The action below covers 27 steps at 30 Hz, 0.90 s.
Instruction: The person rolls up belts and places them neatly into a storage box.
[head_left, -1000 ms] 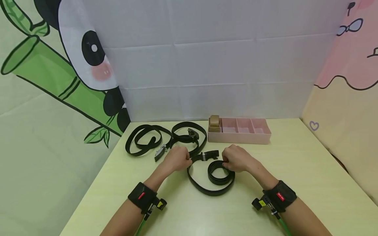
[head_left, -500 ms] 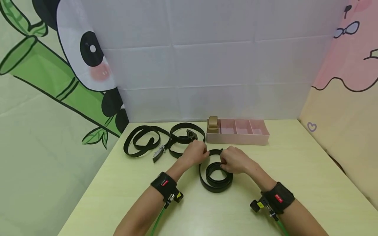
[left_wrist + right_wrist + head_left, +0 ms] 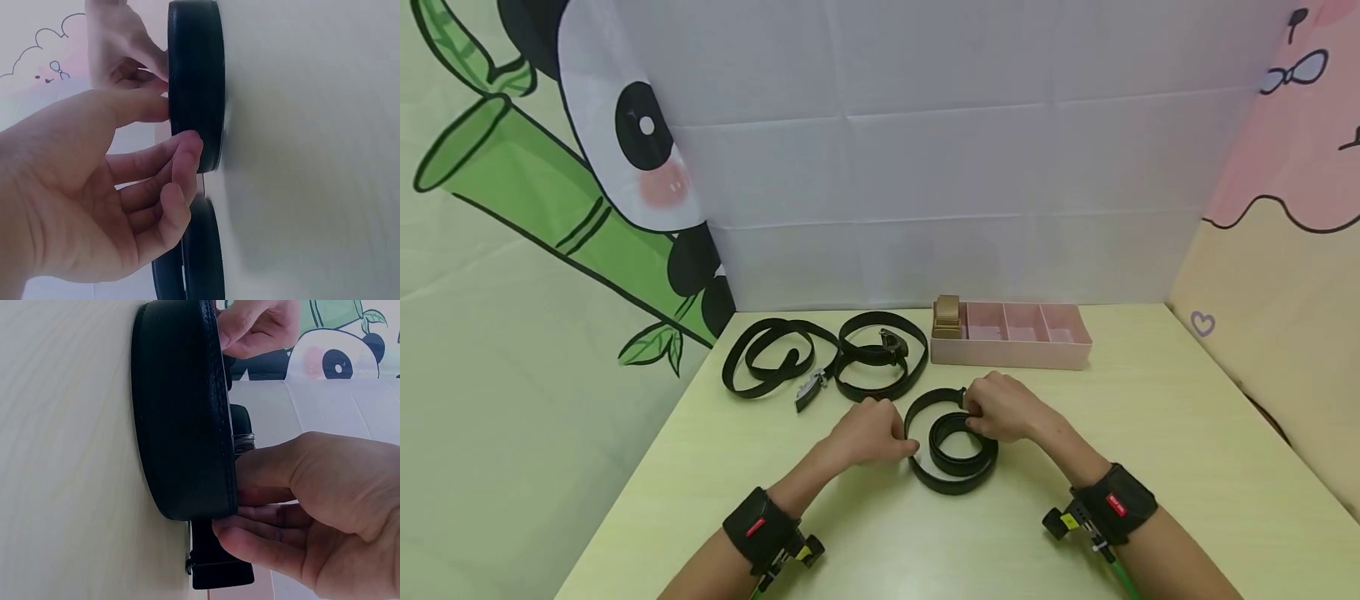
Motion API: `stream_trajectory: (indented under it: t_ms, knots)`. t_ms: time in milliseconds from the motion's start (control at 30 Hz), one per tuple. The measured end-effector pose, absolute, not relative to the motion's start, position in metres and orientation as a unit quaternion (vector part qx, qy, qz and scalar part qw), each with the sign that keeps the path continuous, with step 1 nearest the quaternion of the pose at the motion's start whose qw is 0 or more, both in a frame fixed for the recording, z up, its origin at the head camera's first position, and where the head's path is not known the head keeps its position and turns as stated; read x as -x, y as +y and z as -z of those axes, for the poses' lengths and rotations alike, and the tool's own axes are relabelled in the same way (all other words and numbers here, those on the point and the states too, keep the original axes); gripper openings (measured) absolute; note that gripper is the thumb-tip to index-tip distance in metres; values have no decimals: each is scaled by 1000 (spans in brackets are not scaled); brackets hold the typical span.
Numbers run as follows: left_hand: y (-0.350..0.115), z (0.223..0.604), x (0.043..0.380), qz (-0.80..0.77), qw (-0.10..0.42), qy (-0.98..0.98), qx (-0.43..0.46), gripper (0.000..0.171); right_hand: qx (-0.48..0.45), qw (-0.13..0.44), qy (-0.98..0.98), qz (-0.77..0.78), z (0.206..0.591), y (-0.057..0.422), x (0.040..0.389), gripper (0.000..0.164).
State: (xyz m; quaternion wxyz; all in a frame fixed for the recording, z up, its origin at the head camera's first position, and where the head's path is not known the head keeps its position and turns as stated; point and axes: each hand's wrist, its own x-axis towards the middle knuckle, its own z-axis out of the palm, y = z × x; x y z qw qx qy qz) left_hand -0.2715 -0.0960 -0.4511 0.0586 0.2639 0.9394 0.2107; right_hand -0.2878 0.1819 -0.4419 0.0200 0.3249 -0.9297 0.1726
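A black belt (image 3: 951,487), partly coiled with a tighter roll inside an outer loop, stands on edge before me. My left hand (image 3: 868,433) is at the left of the outer loop; in the left wrist view its thumb and fingertips pinch the strap (image 3: 197,81). At the roll's upper right, my right hand (image 3: 1003,407) grips the coil; in the right wrist view the thumb goes behind the strap's upper edge and fingers curl at its outer side. A dark end piece (image 3: 222,575) shows below those fingers. The right hand hides part of the belt in the head view.
Behind on the left lie another loosely looped black belt (image 3: 769,387) with a silver buckle (image 3: 810,388) and one more black belt (image 3: 917,329). A pink divided box (image 3: 1011,354) stands at the back, with a rolled tan-brown belt (image 3: 947,318) in its left compartment.
My left hand has moved right to the belt's far side, then back left and nearer along the outer loop. The outer loop has become smaller. The right hand stays nearly in place.
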Motion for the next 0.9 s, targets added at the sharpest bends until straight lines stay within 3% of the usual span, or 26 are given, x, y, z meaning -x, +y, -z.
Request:
stream_trajectory:
  t_ms: [267, 500, 633, 767, 900]
  knots:
    - [-91, 449, 287, -216, 44, 945, -240, 64, -323, 14, -932, -166, 443, 181, 287, 42]
    - [-82, 458, 317, -225, 15, 933, -280, 66, -332, 15, -929, -164, 443, 177, 285, 38]
    - [-78, 490, 351, -233, -15, 918, -322, 60, -340, 10, -924, -174, 445, 173, 287, 35]
    - [-69, 506, 372, -233, -3, 916, -327, 51, -333, 4, -924, -187, 448, 172, 291, 33]
    - [-62, 487, 359, -253, 26, 917, -308, 36, -321, -4, -925, -205, 450, 172, 293, 32]
